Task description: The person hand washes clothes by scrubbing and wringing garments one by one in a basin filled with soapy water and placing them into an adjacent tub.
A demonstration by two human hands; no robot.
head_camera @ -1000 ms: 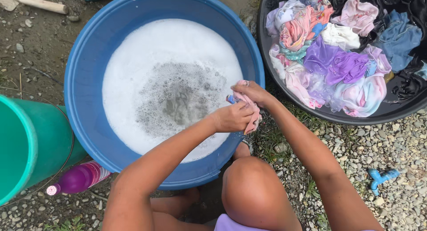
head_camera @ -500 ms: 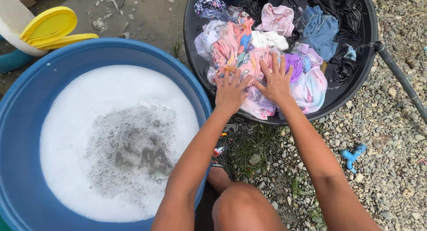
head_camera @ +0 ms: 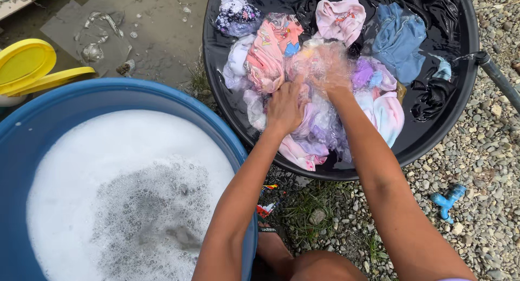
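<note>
My left hand (head_camera: 285,109) presses, fingers curled, into the clothes (head_camera: 319,105); my right hand (head_camera: 329,75) is blurred, grip unclear. They lie soaking in the black basin (head_camera: 466,80) at one o'clock, the suds tub (head_camera: 97,94) at eight.

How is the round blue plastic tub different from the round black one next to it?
The round blue plastic tub holds white soapy foam with no clothes showing; the round black tub is heaped with pink, purple and blue wet clothes. Both hands work in the black tub, none in the blue. Both stand outdoors on wet, stony ground.
</note>
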